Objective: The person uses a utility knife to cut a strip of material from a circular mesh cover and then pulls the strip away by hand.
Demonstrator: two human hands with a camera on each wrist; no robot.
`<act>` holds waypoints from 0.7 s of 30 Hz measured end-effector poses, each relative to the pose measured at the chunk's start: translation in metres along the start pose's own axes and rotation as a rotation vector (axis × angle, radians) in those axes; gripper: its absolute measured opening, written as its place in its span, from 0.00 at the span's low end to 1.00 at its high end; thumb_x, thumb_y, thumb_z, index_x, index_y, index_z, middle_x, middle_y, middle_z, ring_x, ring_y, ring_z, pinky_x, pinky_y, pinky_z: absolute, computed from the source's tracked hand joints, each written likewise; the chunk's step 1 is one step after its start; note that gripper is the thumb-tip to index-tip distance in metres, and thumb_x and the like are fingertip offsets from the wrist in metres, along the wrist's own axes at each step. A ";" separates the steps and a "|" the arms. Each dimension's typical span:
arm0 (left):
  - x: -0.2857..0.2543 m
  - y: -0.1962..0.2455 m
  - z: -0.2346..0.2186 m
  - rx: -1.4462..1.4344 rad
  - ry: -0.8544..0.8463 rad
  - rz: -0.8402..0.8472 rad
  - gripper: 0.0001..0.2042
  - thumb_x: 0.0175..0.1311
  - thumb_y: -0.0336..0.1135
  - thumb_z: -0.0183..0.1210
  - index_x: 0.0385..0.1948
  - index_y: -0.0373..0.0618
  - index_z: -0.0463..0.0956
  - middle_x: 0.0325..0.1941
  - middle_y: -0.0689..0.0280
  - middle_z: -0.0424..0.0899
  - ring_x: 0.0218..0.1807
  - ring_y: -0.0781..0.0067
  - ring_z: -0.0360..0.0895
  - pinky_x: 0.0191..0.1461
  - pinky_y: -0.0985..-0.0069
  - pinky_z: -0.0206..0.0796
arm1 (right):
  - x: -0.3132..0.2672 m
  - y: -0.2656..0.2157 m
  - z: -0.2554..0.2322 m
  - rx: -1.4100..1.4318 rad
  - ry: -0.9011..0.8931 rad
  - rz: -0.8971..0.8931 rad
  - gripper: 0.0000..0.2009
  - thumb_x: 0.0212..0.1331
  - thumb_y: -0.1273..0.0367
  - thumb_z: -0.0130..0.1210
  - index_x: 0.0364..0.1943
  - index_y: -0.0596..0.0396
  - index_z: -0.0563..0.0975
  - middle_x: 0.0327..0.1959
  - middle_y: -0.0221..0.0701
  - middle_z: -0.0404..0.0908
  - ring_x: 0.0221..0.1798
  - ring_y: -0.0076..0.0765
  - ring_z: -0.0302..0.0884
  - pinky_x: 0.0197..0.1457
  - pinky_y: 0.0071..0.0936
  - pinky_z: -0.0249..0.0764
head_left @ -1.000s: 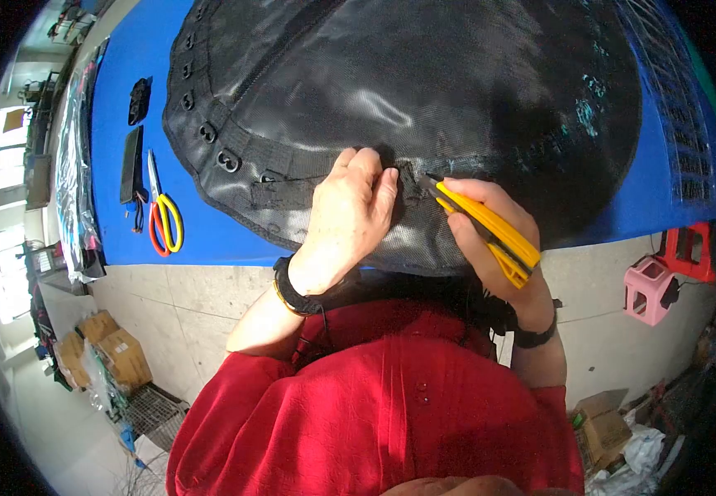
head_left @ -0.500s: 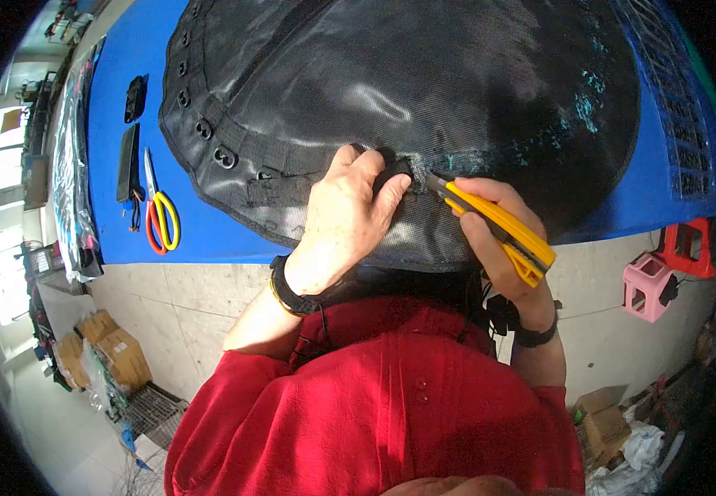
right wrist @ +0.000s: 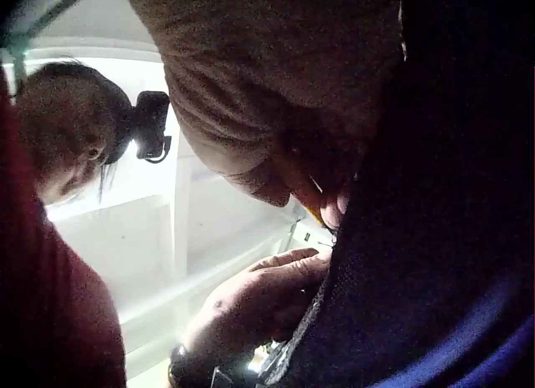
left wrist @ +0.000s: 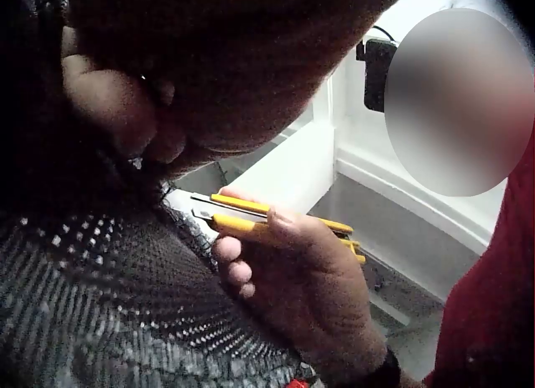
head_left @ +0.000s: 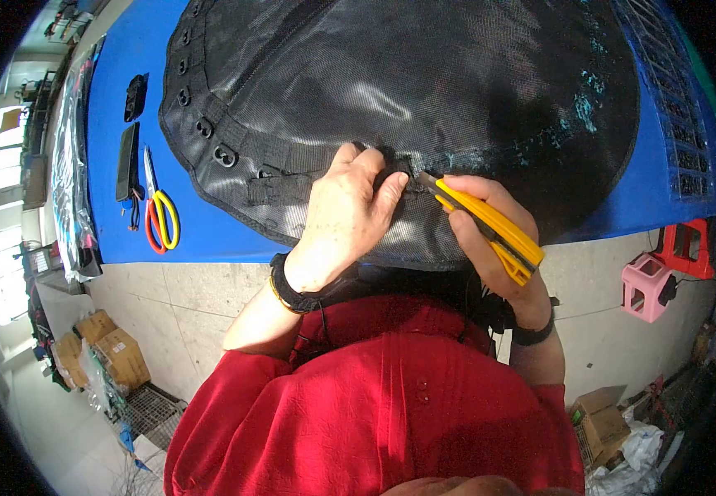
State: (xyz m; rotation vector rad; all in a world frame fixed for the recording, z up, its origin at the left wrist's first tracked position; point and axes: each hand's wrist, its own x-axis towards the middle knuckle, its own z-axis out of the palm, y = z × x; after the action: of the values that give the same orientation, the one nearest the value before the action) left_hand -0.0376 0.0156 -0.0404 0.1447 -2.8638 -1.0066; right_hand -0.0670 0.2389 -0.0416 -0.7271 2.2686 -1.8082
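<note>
A large black mesh fabric piece (head_left: 325,91) with a row of dark metal hooks along its left edge lies over the blue table. My left hand (head_left: 346,207) pinches a fold of the fabric near its lower edge, fingers curled. Just to its right, my right hand (head_left: 498,236) grips a yellow utility knife (head_left: 503,231), its tip at the fabric beside the left thumb. The left wrist view also shows the knife (left wrist: 251,221) in the right hand (left wrist: 305,279), blade end close to the fabric edge. Dark shadow hides most fingers in the right wrist view.
Scissors (head_left: 162,219) with red and yellow handles, a black flat item (head_left: 127,161) and a small black bundle (head_left: 135,97) lie at the left on the blue table (head_left: 209,240). Plastic-wrapped goods line both sides. Pink (head_left: 646,288) and red stools stand on the floor at right.
The right hand and knife shift slightly right, then back left toward the left thumb. The left thumb moves a little right while the left hand keeps hold of the fabric.
</note>
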 end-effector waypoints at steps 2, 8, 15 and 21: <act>0.000 0.000 0.000 -0.004 0.002 -0.001 0.15 0.68 0.42 0.70 0.37 0.39 0.79 0.37 0.51 0.78 0.39 0.42 0.81 0.43 0.54 0.73 | -0.001 0.000 -0.001 -0.022 -0.012 -0.007 0.16 0.65 0.75 0.62 0.57 0.59 0.80 0.52 0.40 0.87 0.54 0.40 0.87 0.60 0.34 0.81; 0.000 0.000 0.000 0.013 -0.007 -0.011 0.15 0.68 0.42 0.69 0.36 0.38 0.79 0.37 0.51 0.79 0.40 0.42 0.82 0.43 0.54 0.73 | -0.002 0.000 -0.001 -0.030 -0.014 -0.025 0.16 0.66 0.74 0.61 0.57 0.58 0.80 0.50 0.41 0.87 0.52 0.42 0.88 0.58 0.34 0.81; 0.000 0.000 0.000 -0.012 0.005 -0.013 0.14 0.68 0.41 0.69 0.36 0.37 0.79 0.38 0.49 0.79 0.41 0.41 0.82 0.44 0.54 0.74 | -0.008 -0.003 -0.001 -0.075 -0.017 -0.056 0.15 0.65 0.75 0.61 0.56 0.59 0.80 0.50 0.41 0.87 0.51 0.41 0.88 0.57 0.34 0.81; 0.000 0.002 -0.002 -0.017 0.028 0.031 0.14 0.68 0.40 0.69 0.36 0.37 0.79 0.38 0.49 0.80 0.39 0.40 0.82 0.43 0.55 0.74 | -0.007 -0.003 -0.003 -0.029 -0.008 -0.021 0.15 0.65 0.74 0.61 0.55 0.58 0.81 0.50 0.41 0.87 0.52 0.43 0.87 0.58 0.35 0.81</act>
State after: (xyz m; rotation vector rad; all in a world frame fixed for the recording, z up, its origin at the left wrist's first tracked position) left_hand -0.0377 0.0161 -0.0374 0.1120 -2.8227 -1.0151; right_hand -0.0607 0.2442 -0.0391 -0.7651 2.2951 -1.7813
